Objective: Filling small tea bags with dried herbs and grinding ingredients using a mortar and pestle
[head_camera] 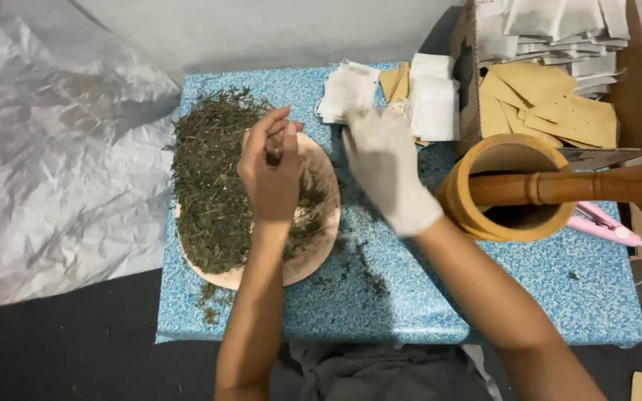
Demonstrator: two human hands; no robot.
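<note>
A pinch of dried green herb (209, 193) is held by the left hand (270, 174) over the round wooden plate (321, 223). The white-gloved right hand (389, 174) is blurred beside it; its grip cannot be told.

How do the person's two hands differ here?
The left hand is bare; the right hand is covered by a white glove. The left hand pinches dried herbs above the wooden plate; the right hand reaches toward the white sachets. Both hover over the blue table.

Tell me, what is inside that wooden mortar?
A wooden pestle lies across the mortar, its end dipping inside. Below it the hollow is dark; any contents at the bottom are hidden in shadow and by the pestle.
</note>
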